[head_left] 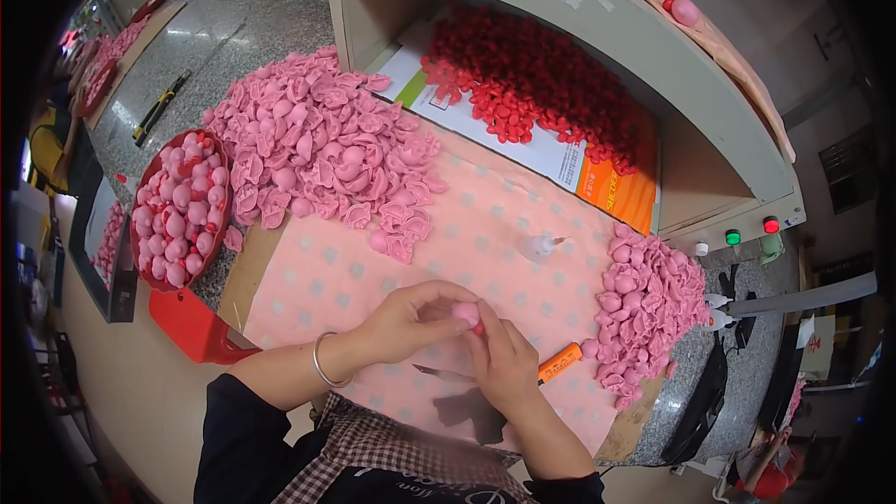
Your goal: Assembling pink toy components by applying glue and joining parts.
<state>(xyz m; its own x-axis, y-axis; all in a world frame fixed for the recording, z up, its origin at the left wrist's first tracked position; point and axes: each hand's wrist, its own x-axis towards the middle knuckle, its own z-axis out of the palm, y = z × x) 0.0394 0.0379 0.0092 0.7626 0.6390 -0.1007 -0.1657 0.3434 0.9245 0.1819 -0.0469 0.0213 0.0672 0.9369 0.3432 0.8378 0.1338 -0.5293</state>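
Note:
Both of my hands meet over the cloth around a small round pink plastic piece (465, 312). My left hand (411, 319) pinches it between thumb and fingers. A small red part (479, 328) sits against its side, with the fingers of my right hand (505, 361) closed on it. How the two parts join is hidden by my fingers. Beside my right hand lies an orange-handled tool (560, 362). Farther off on the cloth stands a small translucent bottle with a thin tip (539, 246).
Loose pink pieces are heaped at the left (317, 140) and right (649, 308). A red basket (140, 266) holds pink-and-red pieces. Red parts (532, 84) fill a grey box (728, 173) ahead. Pliers (161, 108) lie far left; a red stool (191, 327) stands below.

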